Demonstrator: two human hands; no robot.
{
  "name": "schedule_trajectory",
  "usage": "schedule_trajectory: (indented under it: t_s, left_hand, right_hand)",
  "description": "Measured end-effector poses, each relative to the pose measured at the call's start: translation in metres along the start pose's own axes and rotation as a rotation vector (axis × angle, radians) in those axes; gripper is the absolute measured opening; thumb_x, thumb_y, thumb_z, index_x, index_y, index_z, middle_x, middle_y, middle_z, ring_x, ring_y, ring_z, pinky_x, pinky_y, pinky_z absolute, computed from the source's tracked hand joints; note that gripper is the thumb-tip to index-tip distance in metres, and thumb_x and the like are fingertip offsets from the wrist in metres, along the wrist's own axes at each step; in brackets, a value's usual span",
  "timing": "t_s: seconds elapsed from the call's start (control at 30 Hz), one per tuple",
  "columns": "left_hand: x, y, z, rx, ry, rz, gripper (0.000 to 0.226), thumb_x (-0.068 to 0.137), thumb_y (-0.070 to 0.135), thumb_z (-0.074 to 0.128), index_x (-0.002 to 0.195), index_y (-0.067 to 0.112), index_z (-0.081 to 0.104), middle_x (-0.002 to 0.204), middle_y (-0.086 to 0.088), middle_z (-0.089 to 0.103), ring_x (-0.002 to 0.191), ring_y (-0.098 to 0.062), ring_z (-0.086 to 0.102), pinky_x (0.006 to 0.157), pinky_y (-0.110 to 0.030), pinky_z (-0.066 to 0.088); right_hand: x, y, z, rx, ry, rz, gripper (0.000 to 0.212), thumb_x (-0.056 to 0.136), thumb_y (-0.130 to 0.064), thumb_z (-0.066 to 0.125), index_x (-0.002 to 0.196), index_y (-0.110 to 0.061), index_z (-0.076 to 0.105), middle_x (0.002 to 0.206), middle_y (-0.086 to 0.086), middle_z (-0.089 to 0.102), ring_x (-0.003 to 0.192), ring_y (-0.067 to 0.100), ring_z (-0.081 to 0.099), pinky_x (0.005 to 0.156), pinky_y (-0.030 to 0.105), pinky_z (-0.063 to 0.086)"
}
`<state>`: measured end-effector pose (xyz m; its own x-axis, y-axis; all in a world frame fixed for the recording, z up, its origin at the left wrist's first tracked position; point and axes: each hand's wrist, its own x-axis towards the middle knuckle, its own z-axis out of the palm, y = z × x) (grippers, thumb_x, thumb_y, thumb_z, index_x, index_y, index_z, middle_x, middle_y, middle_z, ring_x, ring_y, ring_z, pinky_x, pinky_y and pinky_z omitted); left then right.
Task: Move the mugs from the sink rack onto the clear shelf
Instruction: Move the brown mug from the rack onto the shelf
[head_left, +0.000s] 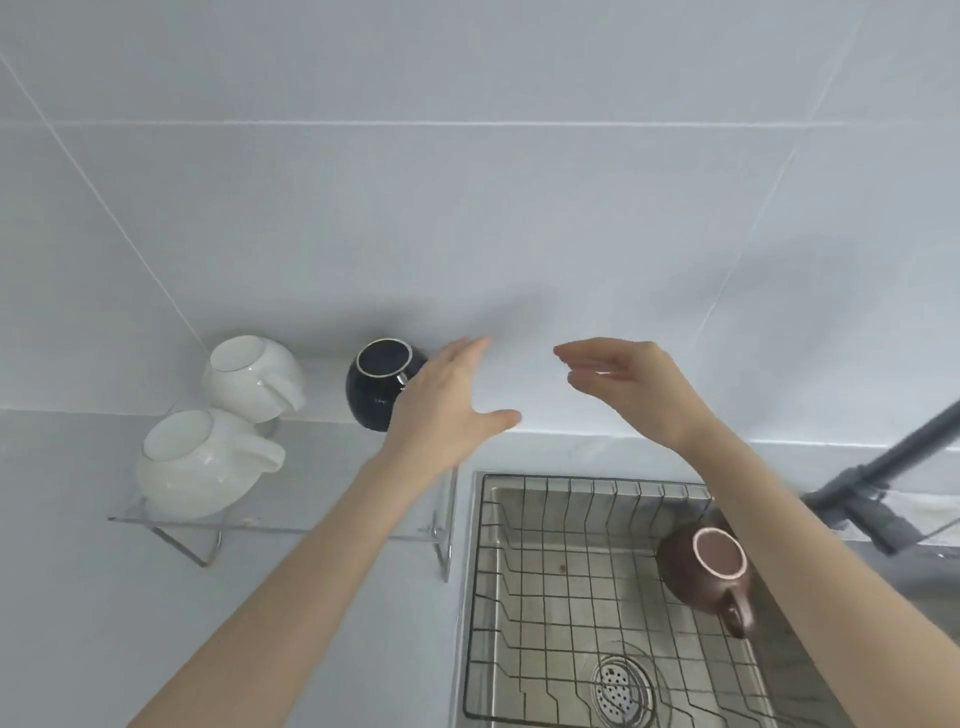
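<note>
Two white mugs (253, 378) (197, 462) and a black mug (382, 382) stand on the clear shelf (270, 526) at the left. My left hand (451, 402) hovers open just right of the black mug, partly covering its side, holding nothing. My right hand (626, 382) is raised in front of the wall, fingers apart and empty. A brown mug (709, 571) with a pale inside sits in the wire sink rack (571, 582) at its right side, partly behind my right forearm.
The steel sink with its round drain (621, 688) lies under the rack. A dark grey pipe (893, 467) slants in at the right edge. Pale tiled wall fills the background.
</note>
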<state>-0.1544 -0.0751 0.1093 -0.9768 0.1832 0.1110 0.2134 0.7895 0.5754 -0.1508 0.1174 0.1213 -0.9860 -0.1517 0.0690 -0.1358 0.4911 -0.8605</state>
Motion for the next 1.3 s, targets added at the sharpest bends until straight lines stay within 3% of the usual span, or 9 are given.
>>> schedule_trajectory:
  t_s: [0.1,0.3,0.6,0.7,0.83,0.9,1.03,1.13,1.3]
  left_hand:
    - [-0.017,0.034,0.040,-0.134,-0.103,0.052,0.082,0.066,0.039,0.074,0.136,0.024,0.033,0.142,-0.001,0.043,0.130,-0.020,0.039,0.106,-0.035,0.034]
    - [-0.028,0.065,0.137,-0.280,-0.404,0.015,0.078,0.064,0.037,0.077,0.132,0.021,0.041,0.139,-0.002,0.048,0.128,-0.018,0.043,0.105,-0.033,0.035]
    - [-0.022,0.061,0.263,-0.284,-0.622,-0.085,0.079,0.064,0.021,0.079,0.134,0.014,0.041,0.142,-0.007,0.045,0.131,-0.020,0.041,0.109,-0.031,0.031]
    - [-0.016,0.058,0.284,-0.272,-0.652,-0.082,0.086,0.062,0.019,0.080,0.136,0.012,0.037,0.144,-0.008,0.043,0.132,-0.020,0.038,0.105,-0.024,0.026]
    - [-0.014,0.051,0.301,-0.299,-0.680,-0.092,0.092,0.056,0.017,0.083,0.136,0.014,0.036,0.140,-0.006,0.048,0.129,-0.019,0.042,0.097,-0.018,0.025]
    - [-0.013,0.047,0.306,-0.308,-0.687,-0.105,0.097,0.053,0.020,0.085,0.137,0.016,0.036,0.138,-0.006,0.050,0.128,-0.019,0.045,0.100,-0.020,0.028]
    - [-0.015,0.044,0.311,-0.338,-0.666,-0.125,0.098,0.051,0.021,0.086,0.136,0.015,0.037,0.135,-0.008,0.053,0.124,-0.020,0.050,0.106,-0.032,0.037]
    - [-0.017,0.046,0.306,-0.343,-0.650,-0.132,0.097,0.051,0.022,0.086,0.135,0.013,0.038,0.135,-0.008,0.054,0.124,-0.020,0.050,0.104,-0.028,0.036]
    - [-0.020,0.052,0.267,-0.346,-0.557,-0.107,0.095,0.050,0.027,0.086,0.133,0.013,0.041,0.128,-0.007,0.060,0.118,-0.019,0.054,0.101,-0.028,0.041]
  right_hand:
    - [-0.044,0.024,-0.032,0.006,0.087,0.094,0.027,0.081,-0.008,0.062,0.103,-0.024,0.066,0.101,-0.009,0.066,0.097,0.004,0.062,0.082,0.002,0.044]
    - [-0.111,0.106,-0.067,-0.059,0.198,0.341,0.027,0.080,-0.008,0.064,0.106,-0.014,0.065,0.105,0.003,0.068,0.093,0.010,0.062,0.088,0.022,0.045]
    - [-0.165,0.223,-0.028,-0.085,0.288,0.732,0.036,0.074,-0.019,0.069,0.107,-0.008,0.062,0.103,0.011,0.070,0.096,0.023,0.062,0.080,0.027,0.043]
    - [-0.168,0.241,-0.015,-0.078,0.332,0.779,0.040,0.075,-0.023,0.068,0.112,-0.008,0.060,0.105,0.010,0.068,0.100,0.023,0.059,0.080,0.026,0.039]
    - [-0.172,0.250,-0.004,-0.058,0.351,0.791,0.030,0.078,-0.024,0.066,0.102,-0.007,0.062,0.094,0.009,0.067,0.093,0.023,0.058,0.071,0.022,0.039]
    - [-0.174,0.252,-0.002,-0.025,0.383,0.773,0.019,0.079,-0.022,0.065,0.093,-0.009,0.063,0.086,0.008,0.067,0.082,0.020,0.058,0.061,0.015,0.038]
    - [-0.176,0.252,0.000,-0.003,0.440,0.772,0.010,0.080,-0.018,0.065,0.086,-0.010,0.063,0.078,0.005,0.066,0.070,0.012,0.056,0.057,0.007,0.042]
    - [-0.175,0.249,-0.002,-0.005,0.451,0.774,0.010,0.079,-0.017,0.066,0.085,-0.010,0.063,0.077,0.005,0.066,0.068,0.008,0.056,0.059,-0.002,0.038]
    - [-0.168,0.217,-0.013,0.013,0.438,0.701,0.016,0.077,-0.019,0.069,0.090,-0.011,0.065,0.078,0.003,0.068,0.074,0.012,0.062,0.060,0.007,0.043]
